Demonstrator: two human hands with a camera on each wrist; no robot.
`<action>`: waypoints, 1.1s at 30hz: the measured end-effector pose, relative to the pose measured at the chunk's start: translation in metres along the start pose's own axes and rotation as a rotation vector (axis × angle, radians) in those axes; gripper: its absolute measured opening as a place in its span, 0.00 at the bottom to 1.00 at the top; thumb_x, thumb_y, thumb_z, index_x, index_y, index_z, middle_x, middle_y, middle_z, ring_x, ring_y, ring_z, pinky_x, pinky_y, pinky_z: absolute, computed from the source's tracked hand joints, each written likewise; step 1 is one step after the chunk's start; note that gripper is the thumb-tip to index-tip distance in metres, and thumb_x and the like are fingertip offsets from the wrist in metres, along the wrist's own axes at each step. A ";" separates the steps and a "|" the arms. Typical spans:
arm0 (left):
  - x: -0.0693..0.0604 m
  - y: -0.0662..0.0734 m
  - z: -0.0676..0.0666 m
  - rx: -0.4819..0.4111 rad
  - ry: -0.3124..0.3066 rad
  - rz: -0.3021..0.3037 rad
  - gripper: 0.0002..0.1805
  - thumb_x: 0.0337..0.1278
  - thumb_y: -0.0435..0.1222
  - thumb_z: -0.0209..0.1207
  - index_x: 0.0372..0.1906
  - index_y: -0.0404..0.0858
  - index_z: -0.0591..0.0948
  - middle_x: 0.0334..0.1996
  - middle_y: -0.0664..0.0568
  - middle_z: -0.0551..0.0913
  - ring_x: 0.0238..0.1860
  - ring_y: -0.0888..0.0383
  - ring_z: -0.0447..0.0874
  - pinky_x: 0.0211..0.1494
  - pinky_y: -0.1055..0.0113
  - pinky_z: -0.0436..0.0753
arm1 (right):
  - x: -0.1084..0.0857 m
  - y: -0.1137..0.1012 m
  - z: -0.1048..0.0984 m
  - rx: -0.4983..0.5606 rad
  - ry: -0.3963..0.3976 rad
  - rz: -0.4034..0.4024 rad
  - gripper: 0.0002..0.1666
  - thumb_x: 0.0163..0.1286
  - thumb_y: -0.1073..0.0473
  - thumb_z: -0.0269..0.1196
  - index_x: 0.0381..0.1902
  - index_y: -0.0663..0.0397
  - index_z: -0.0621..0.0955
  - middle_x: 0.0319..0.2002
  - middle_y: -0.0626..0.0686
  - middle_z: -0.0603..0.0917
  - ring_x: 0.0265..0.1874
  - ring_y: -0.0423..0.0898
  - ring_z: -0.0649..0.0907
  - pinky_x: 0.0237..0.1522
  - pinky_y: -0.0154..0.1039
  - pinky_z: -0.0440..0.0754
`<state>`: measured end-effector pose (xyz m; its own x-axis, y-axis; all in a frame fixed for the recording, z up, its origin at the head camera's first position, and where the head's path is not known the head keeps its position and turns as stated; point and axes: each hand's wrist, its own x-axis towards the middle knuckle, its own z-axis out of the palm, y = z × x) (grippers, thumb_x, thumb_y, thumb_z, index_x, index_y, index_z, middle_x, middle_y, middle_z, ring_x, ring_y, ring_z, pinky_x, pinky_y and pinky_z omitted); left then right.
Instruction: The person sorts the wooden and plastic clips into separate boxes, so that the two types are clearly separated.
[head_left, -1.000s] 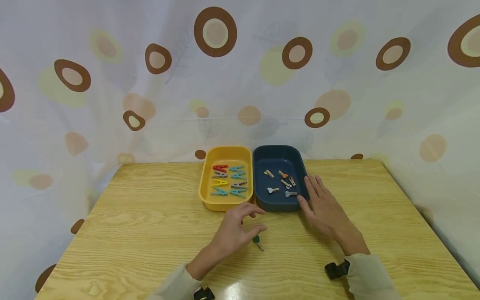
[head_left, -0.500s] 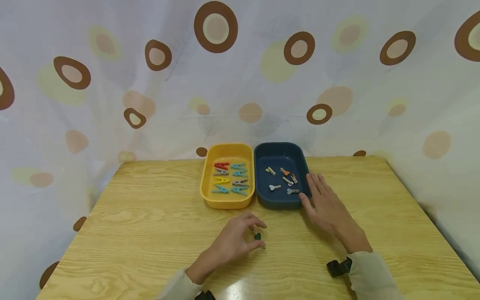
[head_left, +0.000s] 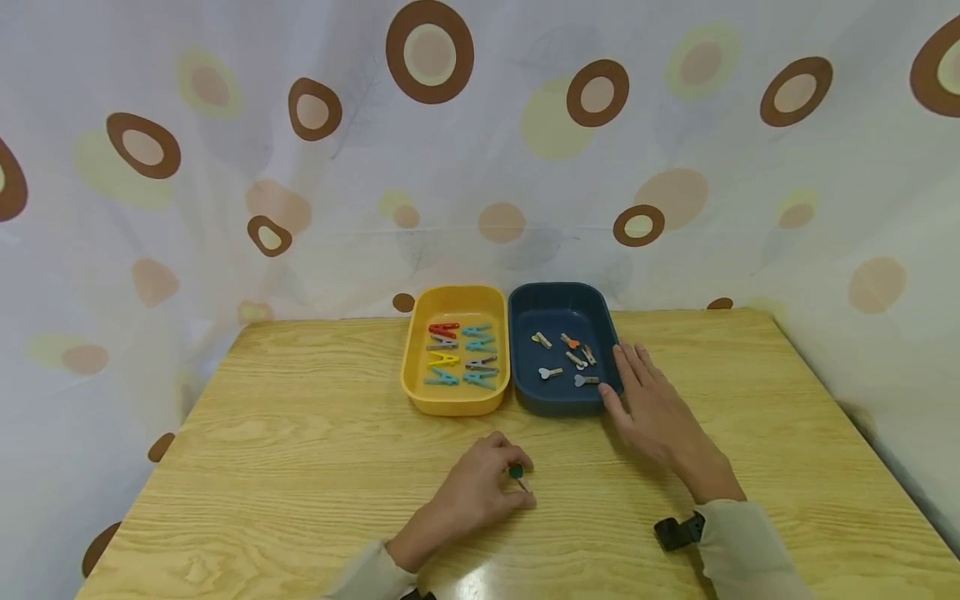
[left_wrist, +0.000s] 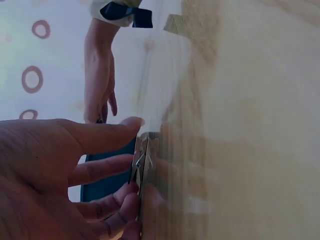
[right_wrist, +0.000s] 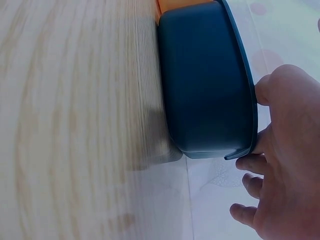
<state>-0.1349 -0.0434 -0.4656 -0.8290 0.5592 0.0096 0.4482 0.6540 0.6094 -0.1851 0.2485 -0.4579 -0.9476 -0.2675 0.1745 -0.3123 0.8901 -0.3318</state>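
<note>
In the head view, my left hand (head_left: 483, 485) is low over the table. Its thumb and curled fingers pinch a small wooden clothespin with a green heart (head_left: 516, 472). The left wrist view shows the clothespin (left_wrist: 141, 159) and its metal spring standing between thumb and fingertips, close to the tabletop. My right hand (head_left: 662, 417) rests against the right side of the navy tray (head_left: 558, 408), its fingers nearly straight and the thumb by the near corner. Several small wooden clothespins lie in that tray, among them a white heart one (head_left: 550, 373).
A yellow tray (head_left: 455, 408) stands left of the navy one, touching or nearly touching it. It holds plastic clothespins in rows, including a red one (head_left: 443, 329). The wooden table (head_left: 300, 467) ends at a patterned curtain (head_left: 337, 183) behind the trays.
My left hand has come down towards me, and its thumb and fingers have closed on the green-heart clothespin from the table. My right hand stays at the navy tray.
</note>
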 end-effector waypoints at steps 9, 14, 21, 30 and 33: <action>-0.001 0.004 0.009 0.101 0.079 -0.002 0.13 0.52 0.43 0.77 0.40 0.46 0.86 0.35 0.59 0.75 0.37 0.64 0.73 0.40 0.69 0.76 | -0.001 0.001 0.001 0.001 0.001 -0.001 0.43 0.84 0.43 0.45 0.81 0.70 0.50 0.80 0.69 0.50 0.79 0.67 0.48 0.75 0.65 0.53; 0.000 0.003 0.010 0.084 0.098 0.001 0.13 0.52 0.39 0.77 0.41 0.45 0.86 0.35 0.59 0.77 0.38 0.63 0.74 0.41 0.68 0.77 | -0.001 0.001 0.003 0.003 0.005 -0.002 0.43 0.84 0.43 0.45 0.81 0.69 0.50 0.81 0.68 0.50 0.80 0.66 0.47 0.75 0.65 0.53; 0.003 0.003 0.005 -0.001 0.124 0.000 0.15 0.51 0.36 0.76 0.45 0.41 0.87 0.36 0.59 0.80 0.36 0.66 0.75 0.42 0.71 0.78 | 0.000 0.001 0.002 0.002 0.009 -0.004 0.43 0.84 0.44 0.45 0.81 0.70 0.51 0.80 0.69 0.50 0.80 0.65 0.47 0.75 0.65 0.53; 0.003 0.005 -0.003 -0.059 0.179 0.039 0.17 0.56 0.36 0.74 0.51 0.40 0.87 0.45 0.57 0.85 0.44 0.59 0.82 0.48 0.68 0.81 | 0.001 0.001 0.003 0.000 0.003 -0.004 0.43 0.84 0.43 0.45 0.81 0.69 0.50 0.81 0.68 0.49 0.80 0.66 0.48 0.75 0.66 0.53; 0.004 0.004 -0.005 -0.075 0.205 0.072 0.19 0.55 0.34 0.75 0.52 0.39 0.87 0.47 0.55 0.85 0.46 0.56 0.83 0.49 0.67 0.82 | 0.000 0.001 0.001 0.001 -0.003 0.001 0.44 0.84 0.43 0.45 0.81 0.69 0.50 0.81 0.68 0.49 0.80 0.65 0.47 0.75 0.66 0.52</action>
<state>-0.1378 -0.0409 -0.4591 -0.8496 0.4833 0.2112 0.4891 0.5719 0.6586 -0.1854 0.2486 -0.4594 -0.9481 -0.2679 0.1714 -0.3116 0.8901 -0.3326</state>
